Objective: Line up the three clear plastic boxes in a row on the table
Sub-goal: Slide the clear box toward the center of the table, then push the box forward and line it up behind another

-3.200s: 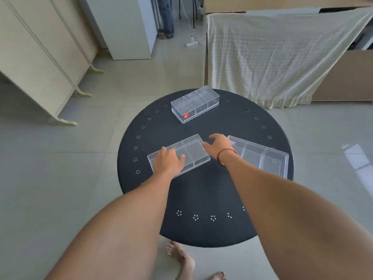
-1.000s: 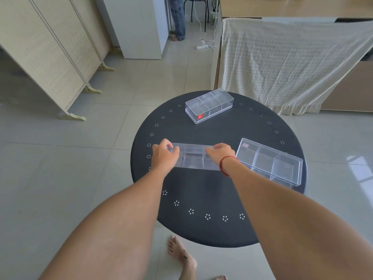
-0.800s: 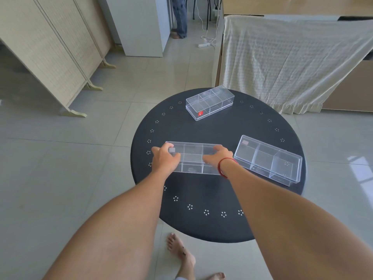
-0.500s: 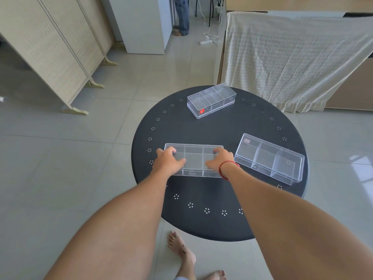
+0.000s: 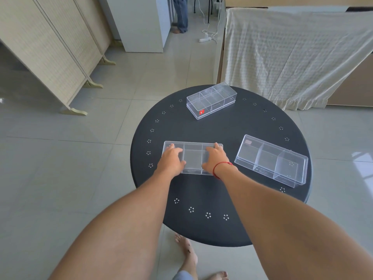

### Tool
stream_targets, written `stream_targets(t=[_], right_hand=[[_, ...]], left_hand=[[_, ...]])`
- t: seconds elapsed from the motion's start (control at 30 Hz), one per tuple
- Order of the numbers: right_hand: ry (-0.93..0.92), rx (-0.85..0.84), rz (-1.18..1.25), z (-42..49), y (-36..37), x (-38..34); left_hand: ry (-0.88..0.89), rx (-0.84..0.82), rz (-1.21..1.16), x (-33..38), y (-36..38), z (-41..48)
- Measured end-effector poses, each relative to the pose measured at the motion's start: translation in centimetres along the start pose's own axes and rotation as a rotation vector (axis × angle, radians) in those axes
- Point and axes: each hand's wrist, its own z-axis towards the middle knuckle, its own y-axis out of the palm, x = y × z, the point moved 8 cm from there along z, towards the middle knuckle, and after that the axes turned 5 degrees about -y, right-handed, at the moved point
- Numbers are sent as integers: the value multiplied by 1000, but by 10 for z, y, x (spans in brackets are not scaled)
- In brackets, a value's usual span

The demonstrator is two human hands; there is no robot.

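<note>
**Near box squared to the table edge; the other two are lying askew**

Both hands are resting on the near box (image 5: 192,158), which is sitting flat on the round black table (image 5: 201,190) with its long axis running left to right across the view. The left hand (image 5: 171,160) is covering its left compartment and the right hand (image 5: 216,159) its right one, fingers spread over the lid and curling to the far edge, thumbs at the near edge. It is a light, open-handed hold from above on both ends, pressing or steadying the box, not a pinch.

The relation that matters next is lying to the right. The right box (image 5: 271,160) is sitting just beside the near box, apart from it, and its long axis is running diagonally, from upper left down to lower right, so it is neither parallel nor in line. The right hand is the nearer one to it (the left would be reaching across the held box).

The far box (image 5: 212,100), marked by a small red sticker (image 5: 201,112), is sitting well apart near the table's far rim, its long axis tilting the opposite way, rising toward the right. It is lying roughly ahead of both hands, a little closer to the right.

By my judgement, one box is placed as the reference and two are waiting to be turned and brought in line.
</note>
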Motion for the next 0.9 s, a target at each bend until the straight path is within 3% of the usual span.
stream_targets(t=[0.13,0.27,0.47,0.77,0.9], right_hand=[[18,-4,-34,8,-8,-2],[38,55,-131,21,-35,-8],[74,122,-38,67,-85,-12],[161,81,59,150,-96,-3],[120,149,114,181,-102,2]], left_hand=[[-38,-12,7,6,-9,12],[-57,119,15,24,-36,26],[17,157,18,64,-63,77],[-34,75,-30,87,-57,167],[-173,-39,-305,88,-38,198]])
